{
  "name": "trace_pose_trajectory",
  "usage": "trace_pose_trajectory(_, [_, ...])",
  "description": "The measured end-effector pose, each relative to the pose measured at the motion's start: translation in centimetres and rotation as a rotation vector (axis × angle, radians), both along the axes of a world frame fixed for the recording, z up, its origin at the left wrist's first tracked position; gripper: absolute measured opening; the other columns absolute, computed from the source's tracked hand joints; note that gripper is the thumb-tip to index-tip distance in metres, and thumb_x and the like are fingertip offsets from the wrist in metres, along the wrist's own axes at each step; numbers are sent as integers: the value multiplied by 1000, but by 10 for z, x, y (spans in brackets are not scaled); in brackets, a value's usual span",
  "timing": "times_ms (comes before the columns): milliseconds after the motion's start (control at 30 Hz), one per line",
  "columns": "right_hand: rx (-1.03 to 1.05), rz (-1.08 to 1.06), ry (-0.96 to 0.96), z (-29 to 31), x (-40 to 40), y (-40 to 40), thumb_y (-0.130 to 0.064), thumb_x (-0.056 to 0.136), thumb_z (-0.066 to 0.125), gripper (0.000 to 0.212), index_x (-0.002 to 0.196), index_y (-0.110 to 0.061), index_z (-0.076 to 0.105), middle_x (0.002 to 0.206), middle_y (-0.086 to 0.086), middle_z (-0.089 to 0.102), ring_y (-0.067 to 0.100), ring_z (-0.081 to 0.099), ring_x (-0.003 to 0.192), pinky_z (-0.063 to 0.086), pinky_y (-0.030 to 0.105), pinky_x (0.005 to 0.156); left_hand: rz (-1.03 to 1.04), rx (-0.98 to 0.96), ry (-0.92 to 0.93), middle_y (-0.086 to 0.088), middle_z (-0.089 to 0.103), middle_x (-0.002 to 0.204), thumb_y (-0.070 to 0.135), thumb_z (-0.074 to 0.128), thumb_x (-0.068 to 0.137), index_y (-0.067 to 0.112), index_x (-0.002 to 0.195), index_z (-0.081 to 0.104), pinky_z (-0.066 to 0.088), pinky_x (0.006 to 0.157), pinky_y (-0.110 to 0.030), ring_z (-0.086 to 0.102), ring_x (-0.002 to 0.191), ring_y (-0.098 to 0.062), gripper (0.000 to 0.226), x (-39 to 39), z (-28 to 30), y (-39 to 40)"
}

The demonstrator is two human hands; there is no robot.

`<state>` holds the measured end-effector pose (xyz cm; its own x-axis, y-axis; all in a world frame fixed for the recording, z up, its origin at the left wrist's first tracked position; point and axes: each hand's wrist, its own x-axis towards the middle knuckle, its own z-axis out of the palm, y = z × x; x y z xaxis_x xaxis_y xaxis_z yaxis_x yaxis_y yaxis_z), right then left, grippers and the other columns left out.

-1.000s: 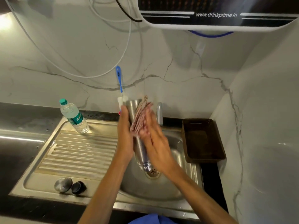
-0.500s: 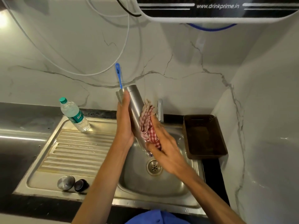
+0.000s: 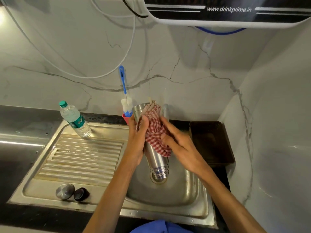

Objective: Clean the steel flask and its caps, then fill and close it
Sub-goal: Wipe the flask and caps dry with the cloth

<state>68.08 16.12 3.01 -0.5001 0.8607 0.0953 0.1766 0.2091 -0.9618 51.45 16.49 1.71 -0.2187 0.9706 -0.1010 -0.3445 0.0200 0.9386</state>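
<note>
Steel flask (image 3: 155,158): upside down over the sink (image 3: 188,195)
Left hand (image 3: 137,142): wrapped round the flask
Right hand (image 3: 178,143): pressing checked cloth (image 3: 155,133) to it
Caps (image 3: 65,191): on the drainboard

Grey-veined marble wall (image 3: 185,64) behind; dark table (image 3: 20,148) at 9 o'clock; bright glare at 10 o'clock on wall.

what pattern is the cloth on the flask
Red and white check, shown in the head view: cloth.
</note>
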Motion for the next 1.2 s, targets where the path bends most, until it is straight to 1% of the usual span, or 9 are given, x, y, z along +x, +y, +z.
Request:
trace_pose_trajectory(100, [285, -85, -257, -12, -7, -7, -42, 103, 59, 76, 166, -25, 19, 168, 1, 34, 17, 40, 150, 41, 40, 121, 25, 24, 72, -6, 64, 136, 60, 49, 100, 18, 149, 39, 60, 99, -36, 68, 125, -20, 66, 5, 4, 0])
trace_pose_trajectory(167, [292, -214, -150, -16, -11, -11, -32, 110, 50, 56, 162, -24, 32, 152, 7, 56, 18, 59, 134, 54, 37, 107, 22, 27, 57, -5, 69, 128, 53, 50, 102, 19, 148, 40, 61, 93, -33, 72, 117, -20, 58, 5, 4, 1])
trace_pose_trajectory(267, [-123, -366, 319, -4, -16, -15, -23, 112, 43, 37, 147, -21, 55, 129, 2, 72, 13, 69, 120, 57, 29, 98, 44, 7, 62, -6, 68, 134, 55, 51, 101, 24, 147, 42, 58, 103, -41, 71, 120, -20, 56, 1, 3, 5])
trace_pose_trajectory(333, [-483, -506, 658, -4, -10, -9, -27, 110, 45, 32, 137, -21, 63, 130, 5, 72, 23, 69, 122, 57, 43, 100, 96, -19, 31, -3, 67, 136, 59, 52, 97, 24, 149, 41, 58, 104, -42, 72, 118, -15, 64, -2, 4, 7])
trace_pose_trajectory(533, [-1107, -717, 971, -39, 17, -13, -36, 110, 42, 47, 143, -5, 54, 125, 23, 72, 39, 74, 108, 63, 50, 87, 202, -9, 40, -4, 66, 139, 61, 53, 94, 25, 152, 39, 59, 101, -41, 71, 120, -16, 69, -13, -2, 8])
trace_pose_trajectory(733, [-1222, -444, 785, -36, 0, -22, -15, 92, 76, 42, 129, 3, 66, 125, 25, 69, 32, 74, 97, 64, 38, 75, 105, 57, 94, -8, 65, 142, 70, 51, 97, 15, 151, 47, 53, 109, -53, 66, 130, -27, 77, -17, -2, 12])
trace_pose_trajectory(900, [-1105, -330, 794, -35, 3, -19, -5, 88, 72, 48, 135, -3, 59, 119, 17, 75, 32, 72, 109, 62, 44, 89, 142, 81, 89, -13, 65, 144, 83, 62, 83, 11, 153, 48, 54, 108, -53, 65, 131, -32, 101, -33, 13, 23])
trace_pose_trajectory(1000, [-1048, -375, 773, -24, 6, -16, -7, 90, 71, 44, 132, -6, 59, 114, 15, 77, 30, 75, 105, 63, 43, 86, 208, 79, 176, -13, 63, 141, 78, 54, 92, 16, 151, 45, 56, 104, -57, 68, 125, -29, 86, -36, 7, 23])
trace_pose_trajectory(1200, [-918, -538, 585, 23, 16, 1, -7, 98, 64, 22, 119, -1, 66, 106, 14, 78, 26, 76, 99, 63, 36, 80, 291, 152, 313, 0, 56, 141, 50, 49, 107, 27, 156, 31, 63, 93, -38, 68, 119, -11, 57, -22, -8, 13])
